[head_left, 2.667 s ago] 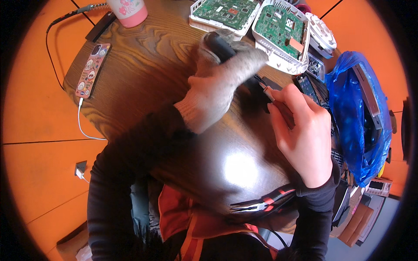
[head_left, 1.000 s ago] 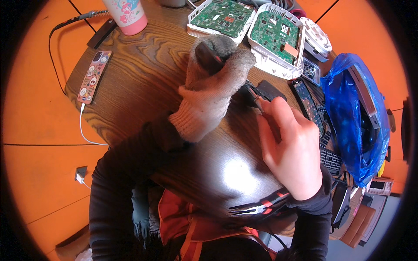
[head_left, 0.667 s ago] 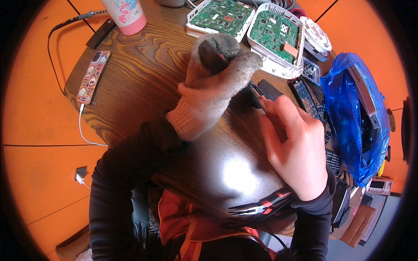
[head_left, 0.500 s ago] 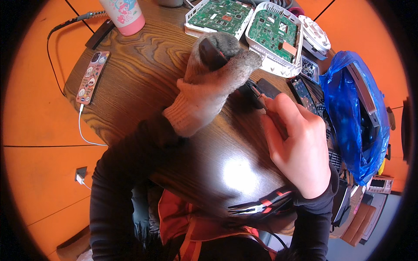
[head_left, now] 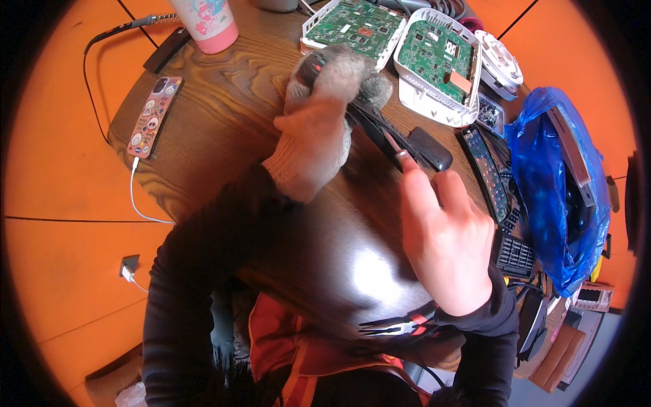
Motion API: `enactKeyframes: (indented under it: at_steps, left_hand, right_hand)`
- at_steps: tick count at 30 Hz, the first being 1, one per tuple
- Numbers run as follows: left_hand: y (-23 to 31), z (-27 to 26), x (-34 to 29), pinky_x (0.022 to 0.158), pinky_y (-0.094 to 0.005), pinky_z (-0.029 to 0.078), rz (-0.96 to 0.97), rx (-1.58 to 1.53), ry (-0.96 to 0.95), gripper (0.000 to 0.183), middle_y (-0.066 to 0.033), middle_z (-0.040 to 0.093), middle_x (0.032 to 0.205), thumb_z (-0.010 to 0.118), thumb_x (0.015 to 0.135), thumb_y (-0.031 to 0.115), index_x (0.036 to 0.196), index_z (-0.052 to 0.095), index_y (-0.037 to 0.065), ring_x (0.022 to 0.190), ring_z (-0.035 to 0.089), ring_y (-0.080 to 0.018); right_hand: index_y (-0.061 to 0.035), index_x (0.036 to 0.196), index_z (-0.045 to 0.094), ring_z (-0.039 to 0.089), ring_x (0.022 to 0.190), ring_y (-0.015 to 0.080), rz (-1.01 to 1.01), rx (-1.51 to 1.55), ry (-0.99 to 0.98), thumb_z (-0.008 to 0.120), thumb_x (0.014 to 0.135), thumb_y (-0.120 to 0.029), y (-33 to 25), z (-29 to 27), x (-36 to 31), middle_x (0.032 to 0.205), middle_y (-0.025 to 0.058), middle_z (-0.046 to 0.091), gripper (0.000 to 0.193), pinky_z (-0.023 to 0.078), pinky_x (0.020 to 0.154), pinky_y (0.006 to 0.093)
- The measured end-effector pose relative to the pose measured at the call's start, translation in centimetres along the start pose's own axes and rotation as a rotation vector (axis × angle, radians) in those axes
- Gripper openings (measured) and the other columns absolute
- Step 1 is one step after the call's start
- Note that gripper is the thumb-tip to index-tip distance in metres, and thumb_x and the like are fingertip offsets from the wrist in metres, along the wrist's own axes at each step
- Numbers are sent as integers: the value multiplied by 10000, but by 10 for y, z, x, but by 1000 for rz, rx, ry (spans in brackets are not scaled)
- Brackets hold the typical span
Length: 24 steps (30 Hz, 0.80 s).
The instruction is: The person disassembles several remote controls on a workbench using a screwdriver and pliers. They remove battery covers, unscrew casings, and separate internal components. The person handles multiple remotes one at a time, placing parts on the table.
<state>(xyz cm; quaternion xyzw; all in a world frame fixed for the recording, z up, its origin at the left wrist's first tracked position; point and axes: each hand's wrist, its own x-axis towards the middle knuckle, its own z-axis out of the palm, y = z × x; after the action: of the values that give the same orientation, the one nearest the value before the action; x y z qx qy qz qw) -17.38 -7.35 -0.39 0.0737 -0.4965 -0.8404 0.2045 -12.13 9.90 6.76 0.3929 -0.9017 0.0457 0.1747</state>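
Observation:
My left hand, in a pale, grimy knitted glove, is closed around a black elongated thing with a touch of red near its upper end. The glove hides much of it, so its kind is unclear. My bare right hand is just below and to the right, its fingers bent and its index fingertip close to the lower end of the black thing. A thin pinkish-metallic tip sticks out past that fingertip; the rest of this slim tool is covered by the hand. A rounded black piece lies beside them.
Green circuit boards sit in white housings at the far side. An opened remote control and a blue plastic bag lie right. Pliers rest at the near edge. A phone and a cup stand left.
The gloved left hand has turned, and the black thing in it shows at a different angle. My right hand has moved slightly left and down, with its index finger straighter.

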Motion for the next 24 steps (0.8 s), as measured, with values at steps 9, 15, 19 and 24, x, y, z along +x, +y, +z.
enactKeyframes:
  at_steps: [9, 15, 19, 24]
  left_hand:
    - [37, -6, 28, 1008, -502, 429, -236, -533, 188, 472, -264, 562, 1079, 342, 984, 312, 1160, 457, -111, 1065, 550, -411]
    - [43, -19, 28, 973, -454, 472, -262, -613, -119, 490, -228, 585, 1120, 302, 1004, 331, 1248, 435, -72, 1042, 592, -340]
    - [40, -34, 29, 895, -337, 523, -179, -532, -334, 439, -165, 614, 1092, 330, 1005, 318, 1262, 449, -19, 976, 629, -233]
    - [33, -28, 25, 609, -243, 558, -215, -470, -216, 463, -103, 660, 1056, 389, 986, 395, 1223, 531, 23, 827, 658, -161]
  right_hand:
    - [0, 964, 640, 642, 640, 213, 99, 394, 208, 677, 728, 71, 15, -43, -8, 836, 113, 646, 249, 513, 567, 285]
    - [21, 1039, 618, 629, 830, 217, -47, 582, 372, 680, 759, 37, 58, -5, 19, 953, 135, 651, 287, 491, 745, 281]
    - [-72, 976, 666, 596, 758, 223, -377, 371, 478, 739, 637, -9, 71, 20, 30, 865, 79, 630, 352, 450, 663, 332]
    - [-146, 948, 693, 593, 795, 219, -498, 330, 515, 737, 634, -72, 68, 31, 23, 909, 73, 632, 326, 442, 683, 359]
